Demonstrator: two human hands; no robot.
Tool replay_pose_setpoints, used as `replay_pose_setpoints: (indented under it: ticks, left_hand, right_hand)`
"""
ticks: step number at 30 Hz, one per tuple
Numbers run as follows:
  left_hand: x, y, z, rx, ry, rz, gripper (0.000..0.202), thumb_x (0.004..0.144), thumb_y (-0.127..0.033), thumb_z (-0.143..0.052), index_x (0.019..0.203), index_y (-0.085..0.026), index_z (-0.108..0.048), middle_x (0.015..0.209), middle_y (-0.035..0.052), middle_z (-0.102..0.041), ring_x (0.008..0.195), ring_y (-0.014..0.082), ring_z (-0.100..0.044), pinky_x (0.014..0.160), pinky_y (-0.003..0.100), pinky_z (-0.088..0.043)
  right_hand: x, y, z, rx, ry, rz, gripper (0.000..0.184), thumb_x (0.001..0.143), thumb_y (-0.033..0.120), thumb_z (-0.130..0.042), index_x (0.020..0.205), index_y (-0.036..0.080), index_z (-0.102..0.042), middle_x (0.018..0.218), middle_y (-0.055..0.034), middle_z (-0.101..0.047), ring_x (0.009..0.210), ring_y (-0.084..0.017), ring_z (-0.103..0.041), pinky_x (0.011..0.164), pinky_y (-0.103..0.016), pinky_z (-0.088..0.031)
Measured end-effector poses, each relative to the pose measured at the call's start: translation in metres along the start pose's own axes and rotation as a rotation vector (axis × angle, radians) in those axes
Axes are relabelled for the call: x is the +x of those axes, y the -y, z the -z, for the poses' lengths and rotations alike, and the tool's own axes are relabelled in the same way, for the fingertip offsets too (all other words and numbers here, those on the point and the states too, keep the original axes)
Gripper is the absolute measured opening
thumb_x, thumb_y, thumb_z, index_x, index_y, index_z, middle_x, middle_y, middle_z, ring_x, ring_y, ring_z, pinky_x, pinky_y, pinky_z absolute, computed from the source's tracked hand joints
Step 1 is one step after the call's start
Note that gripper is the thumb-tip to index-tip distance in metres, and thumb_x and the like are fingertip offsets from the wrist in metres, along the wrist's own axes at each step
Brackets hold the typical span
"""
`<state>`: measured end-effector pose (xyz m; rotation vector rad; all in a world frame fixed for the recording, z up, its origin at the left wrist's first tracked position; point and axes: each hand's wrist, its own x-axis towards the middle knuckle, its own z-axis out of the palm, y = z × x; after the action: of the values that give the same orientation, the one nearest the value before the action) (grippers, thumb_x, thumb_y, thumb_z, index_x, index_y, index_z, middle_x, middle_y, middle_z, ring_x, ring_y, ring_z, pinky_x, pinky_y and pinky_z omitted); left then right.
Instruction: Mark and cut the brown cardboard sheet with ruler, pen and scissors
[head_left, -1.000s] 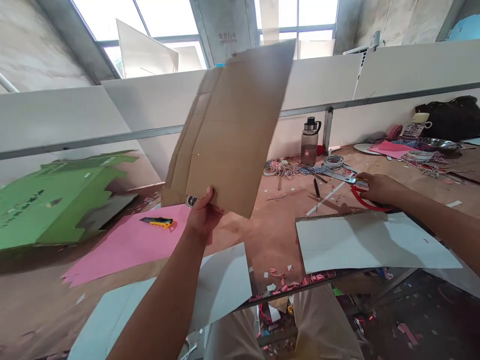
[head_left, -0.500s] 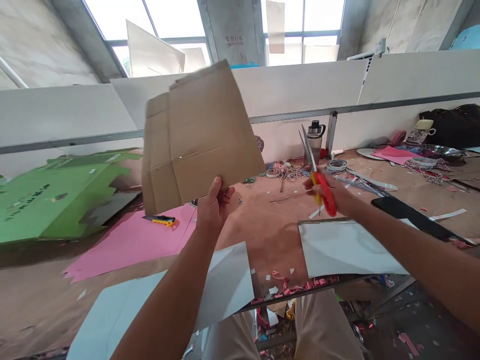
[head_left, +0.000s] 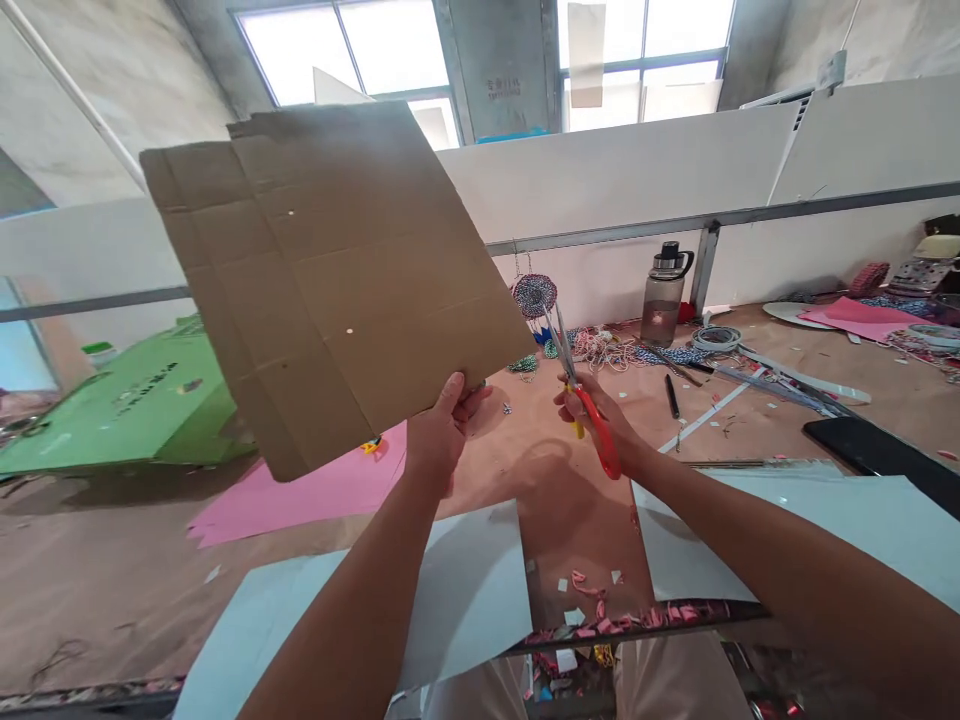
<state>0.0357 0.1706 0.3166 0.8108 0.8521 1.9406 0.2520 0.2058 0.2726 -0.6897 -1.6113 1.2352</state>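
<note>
Pale sheets (head_left: 474, 590) lie along the near edge of the worktop (head_left: 551, 490). Above it, the left hand (head_left: 439, 435) has tilted cardboard (head_left: 360, 270) in its grip by the lower edge; the right hand (head_left: 616, 420) grips slightly parted scissors (head_left: 600, 430) just beside the cardboard. Farther back, a bottle (head_left: 663, 310) stands.

From view centre: cardboard (head_left: 360, 270) blocks 8 to 11 o'clock. Scissors (head_left: 595, 412) stick up at 3, bottle (head_left: 663, 308) behind at 2. Passable gap at 5, between left hand (head_left: 442, 425) and right hand (head_left: 616, 418).
</note>
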Motion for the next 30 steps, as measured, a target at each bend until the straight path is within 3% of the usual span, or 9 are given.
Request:
replay_pose_setpoints:
  ticks: [6, 14, 18, 23, 30]
  left_hand:
    - [-0.003, 0.011, 0.005, 0.039, -0.016, 0.023, 0.025, 0.071, -0.029, -0.082, 0.09, -0.019, -0.067, 0.084, -0.0003, -0.074, 0.083, 0.0187, -0.073, 0.08, 0.031, -0.062]
    - [-0.003, 0.0, 0.002, 0.016, -0.044, -0.004, 0.015, 0.075, -0.018, -0.078, 0.085, -0.022, -0.067, 0.088, -0.0021, -0.075, 0.091, 0.0189, -0.072, 0.081, 0.03, -0.062]
    - [-0.005, 0.003, 0.002, 0.025, -0.02, -0.054, 0.021, 0.072, -0.019, -0.08, 0.087, -0.023, -0.066, 0.086, -0.0028, -0.074, 0.095, 0.021, -0.072, 0.08, 0.03, -0.062]
    - [-0.011, 0.007, 0.001, 0.092, -0.004, -0.108, 0.031, 0.067, -0.027, -0.084, 0.093, -0.024, -0.066, 0.086, -0.0043, -0.072, 0.081, 0.0171, -0.073, 0.077, 0.029, -0.062]
    - [-0.02, 0.007, -0.003, 0.121, 0.044, -0.041, 0.028, 0.07, -0.034, -0.082, 0.088, -0.018, -0.068, 0.086, 0.0014, -0.074, 0.072, 0.0184, -0.073, 0.075, 0.03, -0.062]
  right_hand:
    - [-0.004, -0.023, 0.0, -0.031, 0.004, -0.008, 0.044, 0.081, 0.054, -0.062, 0.115, 0.028, -0.052, 0.083, 0.0007, -0.055, 0.078, -0.018, -0.053, 0.068, -0.032, -0.046]
    - [-0.009, -0.014, -0.009, -0.003, 0.12, -0.012, 0.042, 0.079, 0.057, -0.063, 0.109, 0.028, -0.055, 0.08, 0.0007, -0.053, 0.071, -0.016, -0.049, 0.063, -0.03, -0.043]
    - [-0.012, -0.013, -0.012, 0.015, 0.139, -0.014, 0.043, 0.078, 0.058, -0.064, 0.109, 0.028, -0.056, 0.084, -0.0009, -0.055, 0.075, -0.017, -0.051, 0.064, -0.031, -0.043]
    - [-0.012, -0.009, -0.016, 0.115, 0.139, -0.047, 0.046, 0.079, 0.058, -0.064, 0.113, 0.028, -0.057, 0.09, -0.0036, -0.058, 0.077, -0.018, -0.054, 0.067, -0.033, -0.044]
    - [-0.016, -0.001, -0.018, 0.213, 0.147, -0.068, 0.045, 0.082, 0.057, -0.062, 0.116, 0.027, -0.057, 0.093, -0.0051, -0.058, 0.076, -0.017, -0.053, 0.067, -0.033, -0.044]
